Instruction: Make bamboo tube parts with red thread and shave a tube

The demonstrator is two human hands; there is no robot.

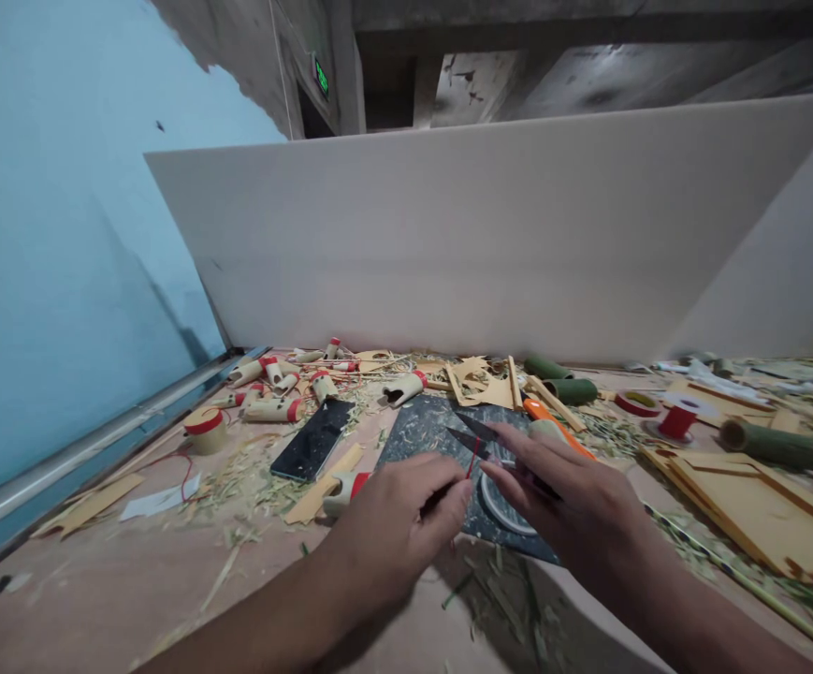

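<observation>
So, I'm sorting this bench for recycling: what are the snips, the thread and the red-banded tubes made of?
Snips: likely dark matte metal, thin pointed blades. Red thread: fine strand of fibre, kind unclear. Red-banded tubes: pale bare bamboo, probably, hollow with cut ends.

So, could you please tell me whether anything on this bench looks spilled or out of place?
Yes: bamboo shavings lie strewn over the table and the cutting mat, and a dark phone lies among them, beside cut bamboo pieces. The left hand pinches a red thread and the right hand holds snips over the mat.
</observation>
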